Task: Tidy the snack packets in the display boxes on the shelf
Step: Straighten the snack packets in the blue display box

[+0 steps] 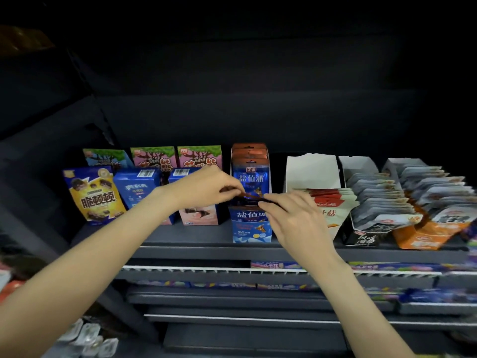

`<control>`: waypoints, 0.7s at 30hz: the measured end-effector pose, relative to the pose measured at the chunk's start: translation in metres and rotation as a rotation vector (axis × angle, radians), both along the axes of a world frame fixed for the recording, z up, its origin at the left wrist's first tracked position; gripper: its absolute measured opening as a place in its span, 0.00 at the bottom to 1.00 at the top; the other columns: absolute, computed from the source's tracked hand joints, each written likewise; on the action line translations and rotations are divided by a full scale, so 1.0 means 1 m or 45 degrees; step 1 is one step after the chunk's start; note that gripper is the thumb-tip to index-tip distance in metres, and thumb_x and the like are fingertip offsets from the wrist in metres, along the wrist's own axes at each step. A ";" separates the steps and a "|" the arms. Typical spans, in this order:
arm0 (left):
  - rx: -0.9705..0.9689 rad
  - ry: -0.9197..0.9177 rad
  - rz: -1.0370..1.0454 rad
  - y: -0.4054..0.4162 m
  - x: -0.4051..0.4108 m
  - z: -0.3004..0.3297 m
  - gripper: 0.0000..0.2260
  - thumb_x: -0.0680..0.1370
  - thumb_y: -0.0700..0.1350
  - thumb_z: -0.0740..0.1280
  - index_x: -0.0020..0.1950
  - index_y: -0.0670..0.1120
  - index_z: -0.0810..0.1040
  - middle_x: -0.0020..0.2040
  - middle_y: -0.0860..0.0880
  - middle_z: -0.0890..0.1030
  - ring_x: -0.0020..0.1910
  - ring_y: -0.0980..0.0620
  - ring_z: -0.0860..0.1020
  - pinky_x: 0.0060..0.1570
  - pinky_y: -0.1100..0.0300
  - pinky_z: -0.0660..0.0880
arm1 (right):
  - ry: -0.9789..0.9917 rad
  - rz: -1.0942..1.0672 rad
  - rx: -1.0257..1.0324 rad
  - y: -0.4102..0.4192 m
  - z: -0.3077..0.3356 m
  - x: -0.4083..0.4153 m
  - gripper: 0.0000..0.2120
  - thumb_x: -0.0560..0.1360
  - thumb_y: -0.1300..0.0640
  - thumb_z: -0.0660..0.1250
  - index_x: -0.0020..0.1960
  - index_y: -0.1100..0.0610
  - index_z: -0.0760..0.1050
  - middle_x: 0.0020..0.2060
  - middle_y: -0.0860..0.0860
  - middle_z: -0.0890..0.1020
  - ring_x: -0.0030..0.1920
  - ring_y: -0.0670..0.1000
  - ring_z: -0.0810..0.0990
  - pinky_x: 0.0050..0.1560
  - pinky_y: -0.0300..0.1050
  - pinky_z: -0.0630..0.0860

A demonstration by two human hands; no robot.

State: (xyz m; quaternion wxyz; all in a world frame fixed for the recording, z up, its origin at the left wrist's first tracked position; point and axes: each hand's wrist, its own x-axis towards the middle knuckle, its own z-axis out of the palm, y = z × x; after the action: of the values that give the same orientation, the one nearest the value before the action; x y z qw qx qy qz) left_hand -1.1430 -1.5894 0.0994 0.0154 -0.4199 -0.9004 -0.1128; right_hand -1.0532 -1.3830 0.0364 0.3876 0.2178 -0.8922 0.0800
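- Your left hand (206, 188) and right hand (291, 215) each hold a pinching grip on the front blue packet's (251, 224) top edge.
- The white display box (311, 171) stands at its 3 o'clock.

A shop, most likely a convenience store or small supermarket, is showing here. Dark tiered shelving (206, 236) is running across the view, and a white price rail (206, 268) is lining the front edge of the shelf below. Packaged snacks are standing in rows, facing outward: a yellow bag (94, 195), blue cartons (136, 187), pink boxes (200, 157) and blue packets (251, 177) with hang-tab tops. Open display boxes (311, 171) are holding many identical grey sachets (379, 202) stacked one behind another, as goods for sale. More wrapped items (87, 337) are filling the lower shelves, and colourful labels (276, 265) are sitting along the rail.
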 end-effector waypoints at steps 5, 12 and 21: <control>0.043 -0.002 0.050 0.004 0.004 -0.004 0.05 0.77 0.42 0.67 0.53 0.47 0.77 0.44 0.51 0.83 0.42 0.56 0.80 0.47 0.57 0.78 | -0.018 -0.025 0.004 -0.001 -0.001 0.004 0.11 0.68 0.62 0.75 0.51 0.57 0.83 0.51 0.54 0.84 0.49 0.54 0.82 0.57 0.51 0.75; 0.080 -0.120 0.137 0.005 0.004 -0.008 0.05 0.79 0.44 0.64 0.53 0.46 0.78 0.41 0.55 0.81 0.37 0.62 0.77 0.39 0.62 0.71 | -0.022 -0.060 0.030 -0.002 -0.002 0.005 0.10 0.73 0.59 0.69 0.53 0.57 0.82 0.46 0.51 0.83 0.47 0.53 0.81 0.56 0.47 0.70; 0.937 0.149 0.442 -0.010 0.016 0.010 0.05 0.81 0.47 0.61 0.52 0.47 0.74 0.41 0.51 0.81 0.39 0.56 0.81 0.36 0.49 0.78 | -0.008 -0.042 -0.125 -0.006 0.010 0.000 0.14 0.79 0.52 0.59 0.56 0.56 0.80 0.45 0.50 0.84 0.45 0.50 0.82 0.48 0.47 0.75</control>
State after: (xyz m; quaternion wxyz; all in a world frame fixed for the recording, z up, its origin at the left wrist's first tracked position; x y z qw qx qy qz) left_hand -1.1272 -1.5991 0.1094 0.2344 -0.2339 -0.8551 -0.3989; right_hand -1.0536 -1.3887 0.0464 0.3963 0.1833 -0.8919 0.1181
